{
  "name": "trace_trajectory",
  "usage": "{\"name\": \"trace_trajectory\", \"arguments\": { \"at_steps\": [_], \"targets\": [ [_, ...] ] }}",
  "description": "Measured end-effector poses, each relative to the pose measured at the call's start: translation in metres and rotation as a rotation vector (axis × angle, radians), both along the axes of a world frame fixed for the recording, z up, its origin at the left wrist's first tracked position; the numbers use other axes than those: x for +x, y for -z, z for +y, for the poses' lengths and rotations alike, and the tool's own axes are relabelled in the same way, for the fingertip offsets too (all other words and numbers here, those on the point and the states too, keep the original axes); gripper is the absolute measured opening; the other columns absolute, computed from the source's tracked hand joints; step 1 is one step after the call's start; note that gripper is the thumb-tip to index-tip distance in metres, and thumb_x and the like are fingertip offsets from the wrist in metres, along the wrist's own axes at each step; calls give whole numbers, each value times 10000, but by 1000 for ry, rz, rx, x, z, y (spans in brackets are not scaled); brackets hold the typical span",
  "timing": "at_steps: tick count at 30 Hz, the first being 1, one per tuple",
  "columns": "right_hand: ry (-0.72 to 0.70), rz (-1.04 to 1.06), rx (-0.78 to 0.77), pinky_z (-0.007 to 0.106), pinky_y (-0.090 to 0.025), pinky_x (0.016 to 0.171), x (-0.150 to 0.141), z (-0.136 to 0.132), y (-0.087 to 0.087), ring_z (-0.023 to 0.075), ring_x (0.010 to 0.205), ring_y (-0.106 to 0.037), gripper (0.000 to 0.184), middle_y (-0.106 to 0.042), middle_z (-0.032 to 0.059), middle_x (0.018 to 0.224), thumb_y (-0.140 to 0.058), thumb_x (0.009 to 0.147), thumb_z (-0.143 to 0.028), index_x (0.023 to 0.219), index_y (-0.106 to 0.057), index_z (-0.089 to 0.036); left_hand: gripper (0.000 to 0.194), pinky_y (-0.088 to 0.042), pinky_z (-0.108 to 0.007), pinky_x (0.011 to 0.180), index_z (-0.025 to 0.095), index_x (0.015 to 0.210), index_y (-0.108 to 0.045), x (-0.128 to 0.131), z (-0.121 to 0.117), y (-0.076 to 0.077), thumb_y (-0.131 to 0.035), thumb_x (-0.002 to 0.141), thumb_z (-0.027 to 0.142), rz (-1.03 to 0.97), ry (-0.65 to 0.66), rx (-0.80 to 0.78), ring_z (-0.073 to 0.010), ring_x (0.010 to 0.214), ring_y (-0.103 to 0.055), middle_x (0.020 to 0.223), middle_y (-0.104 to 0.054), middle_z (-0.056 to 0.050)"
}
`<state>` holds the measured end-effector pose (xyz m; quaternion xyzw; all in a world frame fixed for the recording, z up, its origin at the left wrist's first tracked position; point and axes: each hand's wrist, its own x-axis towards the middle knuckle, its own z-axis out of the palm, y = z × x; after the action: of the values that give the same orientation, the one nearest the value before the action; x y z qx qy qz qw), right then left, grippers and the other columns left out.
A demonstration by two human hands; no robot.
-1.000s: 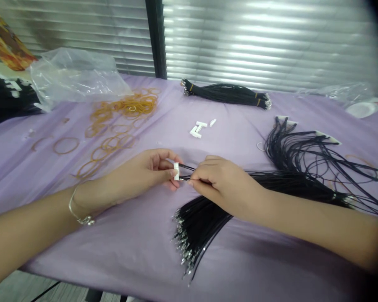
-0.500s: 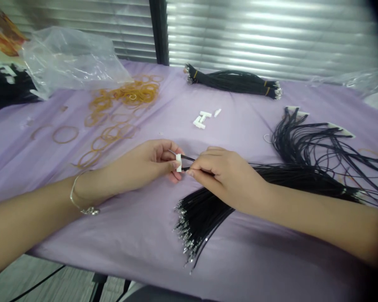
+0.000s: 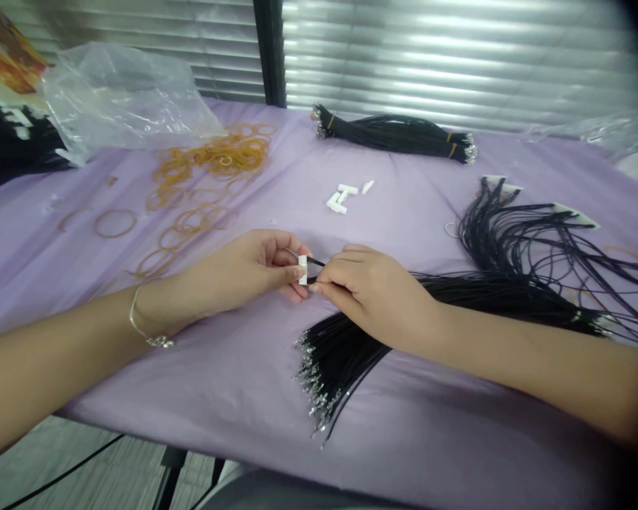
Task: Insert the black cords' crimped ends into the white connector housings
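Between the thumb and fingers of my left hand [image 3: 273, 265] is a small white plastic piece [image 3: 303, 270], held upright. Black cord [image 3: 315, 262] runs from this piece to my right hand [image 3: 369, 287], whose thumb and forefinger pinch it close by. Under and beside my right hand lies a thick bundle of black cords [image 3: 345, 347], their silvery metal ends fanned out toward me. Whether the cord passes through the white piece is hidden by my left fingers.
Several white pieces [image 3: 341, 198] lie beyond my hands. Rubber bands [image 3: 217, 166] are strewn at left near a clear plastic bag [image 3: 127, 99]. A tied cord bundle [image 3: 393, 134] lies at the back. Loose black cords with white cards [image 3: 577, 214] lie at right on the purple cloth [image 3: 234, 425].
My right hand has shifted slightly left, nearer the white piece, so less cord shows between the hands. Both hands keep their grip, and the view has tilted a little.
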<state>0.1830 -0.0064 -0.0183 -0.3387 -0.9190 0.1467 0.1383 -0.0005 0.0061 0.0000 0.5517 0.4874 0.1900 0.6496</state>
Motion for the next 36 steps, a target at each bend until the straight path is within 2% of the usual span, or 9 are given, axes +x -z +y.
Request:
{"name": "trace_trajectory", "arguments": {
  "at_steps": [6, 11, 16, 18, 20, 22, 24, 29, 36],
  "targets": [
    [81, -122, 242, 347, -415, 705, 10, -12, -19, 201, 779, -502, 172, -541, 94, 870, -535, 834, -255, 863, -620, -108, 77, -509, -193, 657, 92, 904, -501, 1, -2, -4, -501, 841, 48, 11, 18, 12, -84, 624, -628, 665, -633, 1],
    [-181, -140, 58, 324, -422, 755, 13, -15, -17, 150, 787, -495, 162, -545, 56, 878, -464, 879, -197, 849, -615, -147, 88, -521, -212, 653, 89, 932, -479, -2, -2, -1, -491, 852, 56, -38, 29, -20, -82, 630, -611, 710, -625, -9],
    [-198, -134, 61, 339, -409, 785, 12, -13, -8, 152, 845, -494, 165, -538, 68, 981, -426, 892, -182, 926, -583, -143, 88, -526, -216, 652, 85, 934, -486, -5, 0, 2, -504, 849, 72, -68, 48, -17, -88, 647, -608, 716, -617, -15],
    [-149, -101, 43, 325, -406, 766, 11, -14, -11, 151, 837, -500, 167, -549, 67, 957, -393, 898, -158, 923, -557, -138, 96, -524, -213, 652, 88, 939, -491, -6, 0, 2, -516, 846, 86, -77, 46, -29, -89, 645, -612, 722, -623, -18],
    [-8, -66, -54, 270, -395, 654, 9, -15, -18, 124, 713, -495, 155, -563, 49, 827, -368, 900, -154, 889, -520, -128, 107, -524, -220, 663, 92, 941, -498, -6, 1, 2, -526, 838, 94, -96, 34, -49, -96, 658, -619, 750, -637, -31],
    [150, -9, -175, 223, -330, 531, 7, -16, -26, 86, 562, -428, 111, -538, 7, 687, -383, 885, -171, 854, -483, -133, 110, -525, -233, 683, 97, 937, -507, -5, 1, 1, -525, 829, 89, -93, 19, -61, -106, 679, -628, 780, -649, -44],
    [213, 39, -222, 202, -275, 486, 6, -15, -30, 60, 501, -360, 72, -504, -23, 630, -419, 860, -190, 825, -460, -143, 105, -522, -232, 688, 103, 929, -513, -4, 1, 1, -517, 827, 81, -66, 8, -56, -109, 678, -633, 777, -652, -43],
    [184, -9, -137, 198, -259, 522, 7, -9, -24, 54, 546, -363, 140, -486, -12, 657, -427, 872, -219, 771, -481, -139, 93, -525, -224, 670, 120, 921, -513, -5, 2, 2, -524, 832, 96, -82, 31, -58, -109, 655, -638, 752, -655, -29],
    [121, -23, -203, 204, -273, 570, 3, -3, -18, 62, 597, -398, 170, -496, -10, 681, -416, 884, -215, 751, -493, -144, 78, -545, -266, 698, 110, 908, -510, -6, 3, 5, -508, 836, 84, -99, 46, -66, -123, 704, -637, 764, -645, -36]
  ]
}}
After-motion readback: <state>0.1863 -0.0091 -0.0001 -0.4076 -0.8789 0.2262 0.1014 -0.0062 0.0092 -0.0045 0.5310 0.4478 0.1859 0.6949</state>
